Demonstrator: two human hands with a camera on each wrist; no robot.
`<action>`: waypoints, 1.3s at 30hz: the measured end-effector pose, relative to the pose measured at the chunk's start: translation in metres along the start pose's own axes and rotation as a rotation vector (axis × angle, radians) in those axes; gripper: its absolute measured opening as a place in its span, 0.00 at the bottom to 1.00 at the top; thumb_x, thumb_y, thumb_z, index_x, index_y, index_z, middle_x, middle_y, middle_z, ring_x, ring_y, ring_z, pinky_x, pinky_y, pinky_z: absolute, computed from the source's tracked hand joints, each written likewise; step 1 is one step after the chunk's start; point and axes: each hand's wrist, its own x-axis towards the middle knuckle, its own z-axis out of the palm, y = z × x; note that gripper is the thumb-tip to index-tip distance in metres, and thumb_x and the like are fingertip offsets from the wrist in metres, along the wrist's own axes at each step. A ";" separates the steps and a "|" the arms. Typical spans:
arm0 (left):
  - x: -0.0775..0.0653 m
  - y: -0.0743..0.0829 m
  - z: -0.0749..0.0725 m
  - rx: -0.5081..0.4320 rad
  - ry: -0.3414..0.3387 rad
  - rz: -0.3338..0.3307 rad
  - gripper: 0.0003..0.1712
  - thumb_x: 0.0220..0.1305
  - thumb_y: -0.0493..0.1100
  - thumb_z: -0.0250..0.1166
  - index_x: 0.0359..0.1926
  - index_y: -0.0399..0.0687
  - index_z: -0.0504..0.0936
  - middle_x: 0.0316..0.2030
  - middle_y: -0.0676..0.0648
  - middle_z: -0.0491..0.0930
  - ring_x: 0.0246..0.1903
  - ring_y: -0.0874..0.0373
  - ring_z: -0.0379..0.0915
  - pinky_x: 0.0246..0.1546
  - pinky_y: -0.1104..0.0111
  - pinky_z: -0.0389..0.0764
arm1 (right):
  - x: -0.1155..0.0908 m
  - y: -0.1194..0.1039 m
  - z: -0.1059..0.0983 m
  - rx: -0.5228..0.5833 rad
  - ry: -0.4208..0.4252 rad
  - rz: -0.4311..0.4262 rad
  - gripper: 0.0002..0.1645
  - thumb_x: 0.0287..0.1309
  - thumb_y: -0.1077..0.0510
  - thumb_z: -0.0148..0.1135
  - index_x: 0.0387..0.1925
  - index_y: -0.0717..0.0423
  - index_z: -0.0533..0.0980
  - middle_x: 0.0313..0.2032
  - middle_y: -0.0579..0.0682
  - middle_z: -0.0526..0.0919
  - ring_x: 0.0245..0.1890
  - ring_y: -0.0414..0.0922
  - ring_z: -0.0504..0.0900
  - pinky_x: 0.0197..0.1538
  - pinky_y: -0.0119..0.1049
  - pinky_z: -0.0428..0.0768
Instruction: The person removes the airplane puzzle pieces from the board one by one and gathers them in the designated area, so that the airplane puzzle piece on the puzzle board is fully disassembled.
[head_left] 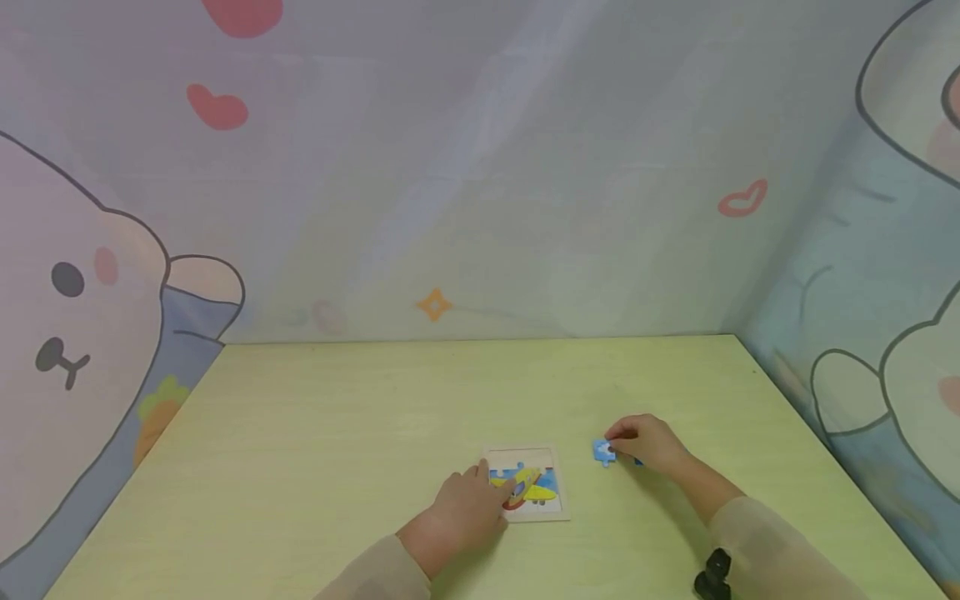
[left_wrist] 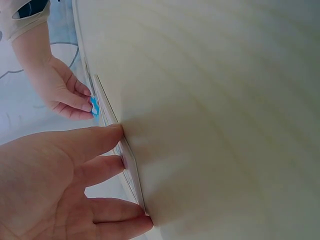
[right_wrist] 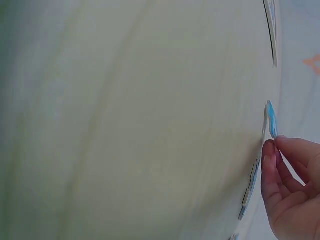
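A square wooden jigsaw puzzle tray [head_left: 564,510] lies on the table, partly filled with pieces that show a yellow airplane [head_left: 538,493] on blue. My left hand [head_left: 471,502] rests at its left side, one finger over the picture; in the left wrist view its fairly straight fingertips touch the tray's edge [left_wrist: 131,165]. Right of the tray, my right hand [head_left: 651,443] pinches a blue and white puzzle piece [head_left: 602,452] between thumb and fingers. The right wrist view shows this piece [right_wrist: 272,120] tilted up at the fingertips.
Another blue piece [head_left: 638,462] peeks out under my right hand. More flat puzzle pieces [right_wrist: 250,187] lie on the table in the right wrist view. A black device [head_left: 714,575] sits at the right sleeve. Behind the pale table [head_left: 337,417] hangs a printed cloth [head_left: 480,208].
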 end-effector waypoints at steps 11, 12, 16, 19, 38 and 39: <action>0.002 0.001 0.001 0.005 -0.012 -0.006 0.28 0.62 0.57 0.59 0.63 0.62 0.71 0.60 0.38 0.68 0.57 0.47 0.66 0.49 0.57 0.72 | -0.002 -0.001 -0.001 -0.063 -0.004 -0.039 0.03 0.55 0.65 0.62 0.32 0.58 0.81 0.33 0.47 0.82 0.35 0.44 0.77 0.39 0.40 0.76; 0.002 0.002 0.001 -0.001 -0.012 -0.008 0.28 0.62 0.57 0.59 0.63 0.62 0.71 0.60 0.38 0.68 0.57 0.47 0.67 0.49 0.57 0.72 | -0.003 -0.002 -0.001 -0.065 -0.006 -0.044 0.03 0.55 0.65 0.62 0.32 0.59 0.81 0.33 0.48 0.82 0.35 0.45 0.77 0.39 0.40 0.75; 0.004 0.001 0.002 -0.010 -0.008 -0.006 0.27 0.62 0.56 0.59 0.63 0.62 0.71 0.59 0.38 0.69 0.57 0.47 0.67 0.50 0.57 0.71 | -0.003 -0.002 -0.001 -0.076 -0.011 -0.046 0.03 0.55 0.65 0.62 0.32 0.58 0.81 0.33 0.47 0.82 0.36 0.46 0.77 0.41 0.42 0.75; 0.004 0.000 0.002 -0.002 -0.003 -0.003 0.27 0.62 0.56 0.59 0.62 0.63 0.72 0.59 0.38 0.69 0.56 0.47 0.67 0.50 0.57 0.71 | -0.002 0.000 0.000 -0.088 -0.009 -0.053 0.04 0.55 0.65 0.62 0.33 0.58 0.82 0.33 0.48 0.82 0.36 0.46 0.78 0.41 0.42 0.76; -0.003 0.000 -0.004 0.028 0.044 0.011 0.28 0.60 0.56 0.61 0.62 0.62 0.72 0.58 0.38 0.70 0.55 0.47 0.69 0.49 0.56 0.72 | -0.004 -0.032 0.025 -0.064 -0.035 -0.222 0.07 0.56 0.64 0.61 0.37 0.58 0.82 0.35 0.48 0.82 0.35 0.44 0.78 0.39 0.37 0.76; -0.003 0.001 -0.005 0.033 0.043 0.013 0.28 0.60 0.56 0.61 0.62 0.62 0.72 0.58 0.38 0.70 0.56 0.47 0.68 0.49 0.56 0.72 | -0.004 -0.034 0.028 -0.063 -0.050 -0.242 0.07 0.56 0.64 0.61 0.37 0.59 0.82 0.35 0.47 0.82 0.34 0.43 0.78 0.39 0.36 0.76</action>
